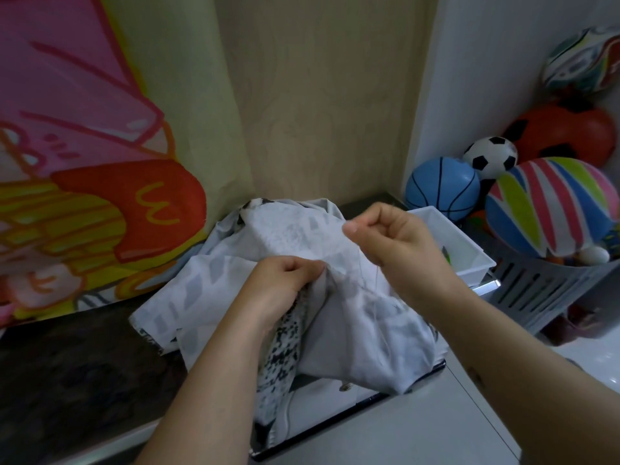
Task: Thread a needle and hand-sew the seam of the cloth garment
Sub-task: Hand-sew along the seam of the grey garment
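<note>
A white garment (235,273) with grey patches and a black-speckled side lies bunched on the dark tabletop (73,364). My left hand (285,286) grips a fold of it near the middle, fingers curled into the cloth. My right hand (389,233) is raised just above and to the right, thumb and fingers pinched together. A thin pale thread (375,286) runs down from that pinch to the cloth. The needle itself is too small to make out.
A white plastic tray (469,260) sits right of the garment. Beyond it a grey slotted basket (543,290) holds several balls (443,186). A bright printed cloth (84,162) hangs at the left, a beige wall behind. The table's front edge runs below the garment.
</note>
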Demonstrator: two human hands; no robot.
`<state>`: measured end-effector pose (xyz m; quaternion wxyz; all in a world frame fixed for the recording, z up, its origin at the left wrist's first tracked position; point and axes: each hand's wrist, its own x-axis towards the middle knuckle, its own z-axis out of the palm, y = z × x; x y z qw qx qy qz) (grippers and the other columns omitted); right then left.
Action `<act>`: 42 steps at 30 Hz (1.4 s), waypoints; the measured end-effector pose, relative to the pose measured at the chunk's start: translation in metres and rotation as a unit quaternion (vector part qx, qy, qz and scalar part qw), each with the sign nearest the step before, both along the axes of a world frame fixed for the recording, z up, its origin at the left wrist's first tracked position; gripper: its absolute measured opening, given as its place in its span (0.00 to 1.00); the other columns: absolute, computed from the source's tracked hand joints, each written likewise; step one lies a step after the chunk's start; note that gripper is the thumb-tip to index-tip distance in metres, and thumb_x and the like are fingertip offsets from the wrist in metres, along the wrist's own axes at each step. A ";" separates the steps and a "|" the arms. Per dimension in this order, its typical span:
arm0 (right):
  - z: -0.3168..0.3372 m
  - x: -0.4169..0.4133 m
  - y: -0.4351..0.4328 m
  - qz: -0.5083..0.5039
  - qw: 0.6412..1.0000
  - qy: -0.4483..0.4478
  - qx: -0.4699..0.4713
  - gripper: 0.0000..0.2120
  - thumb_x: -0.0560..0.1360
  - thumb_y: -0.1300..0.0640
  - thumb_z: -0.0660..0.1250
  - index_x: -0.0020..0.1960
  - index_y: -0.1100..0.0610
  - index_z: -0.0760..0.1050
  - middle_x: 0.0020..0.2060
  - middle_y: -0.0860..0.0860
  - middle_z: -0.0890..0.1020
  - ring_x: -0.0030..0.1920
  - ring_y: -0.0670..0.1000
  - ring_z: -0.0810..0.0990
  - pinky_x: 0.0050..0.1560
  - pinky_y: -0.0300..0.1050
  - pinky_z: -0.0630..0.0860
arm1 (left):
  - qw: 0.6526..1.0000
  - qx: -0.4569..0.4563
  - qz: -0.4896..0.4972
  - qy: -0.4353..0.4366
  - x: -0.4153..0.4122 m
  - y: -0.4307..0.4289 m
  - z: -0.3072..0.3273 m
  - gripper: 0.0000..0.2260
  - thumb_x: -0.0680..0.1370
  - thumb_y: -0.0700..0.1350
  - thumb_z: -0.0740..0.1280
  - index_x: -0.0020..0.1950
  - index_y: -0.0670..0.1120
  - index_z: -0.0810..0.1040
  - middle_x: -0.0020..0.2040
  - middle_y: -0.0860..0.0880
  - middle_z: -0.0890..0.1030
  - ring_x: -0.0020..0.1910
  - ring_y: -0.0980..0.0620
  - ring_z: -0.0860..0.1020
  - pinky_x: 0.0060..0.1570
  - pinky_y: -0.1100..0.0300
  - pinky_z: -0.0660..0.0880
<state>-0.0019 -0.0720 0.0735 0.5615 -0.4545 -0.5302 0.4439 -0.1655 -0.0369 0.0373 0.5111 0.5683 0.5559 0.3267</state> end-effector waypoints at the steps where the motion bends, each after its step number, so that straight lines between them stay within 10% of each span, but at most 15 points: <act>1: 0.001 -0.001 0.000 0.033 0.997 0.070 -0.008 0.07 0.69 0.58 0.70 0.37 0.59 0.74 0.23 0.49 0.67 0.25 0.45 0.65 0.44 0.50 0.79 | 1.000 0.001 0.000 -0.001 0.000 0.000 0.000 0.07 0.76 0.48 0.69 0.42 0.49 0.85 0.42 0.51 0.86 0.49 0.49 0.83 0.59 0.48 0.76; 7: 0.009 0.009 -0.006 0.221 0.953 0.094 -0.188 0.12 0.74 0.52 0.62 0.48 0.60 0.77 0.26 0.49 0.55 0.27 0.47 0.55 0.40 0.46 0.80 | 0.999 0.049 -0.009 0.016 0.002 -0.002 0.003 0.07 0.77 0.47 0.68 0.40 0.50 0.83 0.40 0.53 0.84 0.45 0.54 0.80 0.46 0.61 0.74; 13: -0.003 0.025 0.008 0.057 0.926 -0.348 -0.133 0.06 0.72 0.43 0.68 0.46 0.43 0.79 0.40 0.42 0.82 0.38 0.42 0.80 0.42 0.34 0.76 | 0.992 0.107 -0.068 -0.001 -0.007 -0.007 0.010 0.05 0.75 0.44 0.70 0.39 0.51 0.82 0.38 0.56 0.84 0.40 0.62 0.79 0.45 0.68 0.73; 24: 0.006 0.032 0.004 0.094 0.938 -0.319 -0.099 0.08 0.68 0.52 0.75 0.37 0.56 0.80 0.23 0.49 0.65 0.24 0.44 0.60 0.25 0.31 0.58 | 0.989 0.118 -0.089 0.016 -0.008 -0.012 0.014 0.05 0.73 0.41 0.72 0.38 0.51 0.82 0.34 0.58 0.83 0.36 0.66 0.79 0.38 0.75 0.72; 33: -0.015 0.038 0.012 0.021 0.875 -0.474 -0.096 0.09 0.72 0.47 0.71 0.43 0.52 0.78 0.27 0.47 0.72 0.28 0.43 0.68 0.26 0.29 0.65 | 0.991 0.080 -0.071 0.085 0.013 -0.011 0.001 0.06 0.74 0.44 0.72 0.38 0.53 0.81 0.37 0.58 0.82 0.37 0.64 0.78 0.38 0.75 0.71; 38: 0.001 0.033 0.005 0.018 0.903 -0.416 -0.110 0.07 0.80 0.49 0.57 0.51 0.50 0.72 0.43 0.45 0.76 0.40 0.43 0.73 0.37 0.35 0.68 | 0.996 0.036 -0.048 0.064 0.010 -0.007 0.000 0.05 0.74 0.45 0.72 0.39 0.53 0.82 0.37 0.58 0.83 0.39 0.61 0.80 0.41 0.68 0.72; 42: 0.015 0.020 -0.008 0.095 0.886 -0.440 -0.114 0.12 0.81 0.58 0.55 0.44 0.48 0.74 0.32 0.44 0.78 0.31 0.40 0.75 0.38 0.34 0.74 | 0.997 0.023 -0.054 0.046 0.008 -0.008 0.001 0.06 0.74 0.43 0.72 0.38 0.51 0.82 0.34 0.57 0.83 0.33 0.64 0.79 0.34 0.72 0.73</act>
